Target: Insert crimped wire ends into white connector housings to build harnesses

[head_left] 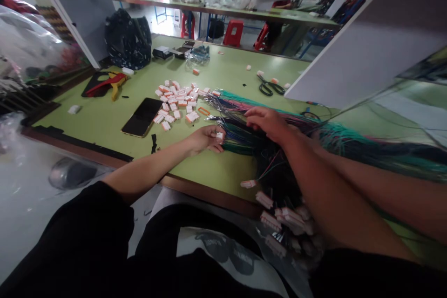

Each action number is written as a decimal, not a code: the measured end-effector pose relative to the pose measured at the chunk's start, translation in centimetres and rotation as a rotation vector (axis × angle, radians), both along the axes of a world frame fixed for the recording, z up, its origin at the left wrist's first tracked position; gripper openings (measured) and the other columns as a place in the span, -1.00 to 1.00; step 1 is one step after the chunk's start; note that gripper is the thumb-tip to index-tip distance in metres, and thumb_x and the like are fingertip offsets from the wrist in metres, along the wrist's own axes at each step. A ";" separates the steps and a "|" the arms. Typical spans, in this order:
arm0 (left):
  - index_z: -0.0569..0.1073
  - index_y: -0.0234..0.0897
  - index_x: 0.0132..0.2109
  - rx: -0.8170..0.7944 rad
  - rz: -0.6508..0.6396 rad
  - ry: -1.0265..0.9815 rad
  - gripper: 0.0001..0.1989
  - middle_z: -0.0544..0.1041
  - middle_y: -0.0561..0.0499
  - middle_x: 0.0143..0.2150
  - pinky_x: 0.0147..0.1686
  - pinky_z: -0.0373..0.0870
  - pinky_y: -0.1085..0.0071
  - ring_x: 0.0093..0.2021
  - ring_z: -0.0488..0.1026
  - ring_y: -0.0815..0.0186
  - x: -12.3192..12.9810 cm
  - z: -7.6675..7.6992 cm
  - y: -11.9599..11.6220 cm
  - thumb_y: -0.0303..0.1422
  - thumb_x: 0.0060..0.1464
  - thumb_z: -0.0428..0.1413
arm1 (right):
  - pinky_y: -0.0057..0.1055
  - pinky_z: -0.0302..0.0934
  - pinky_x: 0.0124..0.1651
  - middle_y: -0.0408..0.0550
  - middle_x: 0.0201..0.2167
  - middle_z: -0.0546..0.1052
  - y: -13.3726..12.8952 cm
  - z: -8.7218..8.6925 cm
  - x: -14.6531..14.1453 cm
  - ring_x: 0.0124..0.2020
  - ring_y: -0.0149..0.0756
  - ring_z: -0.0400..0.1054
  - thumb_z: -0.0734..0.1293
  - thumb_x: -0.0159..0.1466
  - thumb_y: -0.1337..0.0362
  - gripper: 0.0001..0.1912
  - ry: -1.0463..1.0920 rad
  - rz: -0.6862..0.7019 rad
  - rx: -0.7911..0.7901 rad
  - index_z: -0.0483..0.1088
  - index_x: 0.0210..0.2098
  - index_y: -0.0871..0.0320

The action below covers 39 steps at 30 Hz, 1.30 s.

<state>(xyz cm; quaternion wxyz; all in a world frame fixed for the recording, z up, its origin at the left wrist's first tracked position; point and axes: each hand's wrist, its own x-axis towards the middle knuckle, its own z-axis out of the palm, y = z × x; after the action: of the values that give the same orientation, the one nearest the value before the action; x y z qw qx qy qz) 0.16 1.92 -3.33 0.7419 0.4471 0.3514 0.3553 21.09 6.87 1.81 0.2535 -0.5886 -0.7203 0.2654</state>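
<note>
My left hand (209, 139) pinches a small white connector housing (220, 135) just above the table, close to the wire ends. My right hand (267, 123) hovers over the wire bundles, its fingers curled and pressed together. Whatever those fingers hold is too small or hidden to make out. Beneath it spread long bundles of green wires (240, 98), along with pink, black and blue ones, their bare tips facing left. Loose white-and-orange connectors (178, 95) lie heaped beyond my left hand. By my lap hang connectors (270, 220) that appear wired, partly blurred.
Another person's forearm (377, 179) reaches in from the right, its hand hidden behind my arm. A phone (142, 117), red-and-yellow pliers (108, 84), scissors (270, 86) and a dark bag (128, 38) rest on the green table (206, 172). A white panel (352, 42) stands at right.
</note>
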 end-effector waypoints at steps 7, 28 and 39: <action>0.31 -0.37 -0.29 -0.010 0.012 0.027 -0.82 0.42 0.15 -0.55 -0.51 0.41 0.57 -0.59 0.45 0.49 0.0 0.4 -0.2 -0.63 -0.04 0.14 | -0.31 0.18 -0.28 0.13 -0.41 0.55 -2.4 1.6 -2.0 -0.36 -0.18 0.39 0.23 0.08 0.36 -0.82 -0.657 -0.074 0.107 0.49 -0.45 0.22; 0.31 -0.37 -0.27 -0.007 -0.008 0.016 -0.79 0.45 0.11 -0.49 -0.48 0.42 0.54 -0.55 0.47 0.47 -0.2 0.1 0.0 -0.60 -0.05 0.18 | -0.49 0.08 -0.44 -0.12 -0.51 0.54 -5.6 -0.3 -2.7 -0.49 -0.37 0.34 0.26 0.04 0.25 -0.80 -0.246 0.092 0.174 0.51 -0.47 0.14; 0.31 -0.37 -0.29 0.004 -0.029 -0.011 -0.76 0.44 0.11 -0.49 -0.49 0.41 0.53 -0.54 0.47 0.46 -0.3 -0.1 0.0 -0.55 -0.10 0.23 | -0.46 0.08 -0.43 -0.13 -0.53 0.54 -5.8 -0.9 -2.6 -0.48 -0.35 0.35 0.27 0.04 0.27 -0.83 -0.347 0.054 0.263 0.51 -0.47 0.09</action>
<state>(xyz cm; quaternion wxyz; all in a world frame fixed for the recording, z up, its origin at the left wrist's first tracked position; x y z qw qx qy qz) -0.18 1.95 -3.44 0.7479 0.4517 0.3403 0.3477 18.48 1.05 0.88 0.1932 -0.5678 -0.7970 0.0704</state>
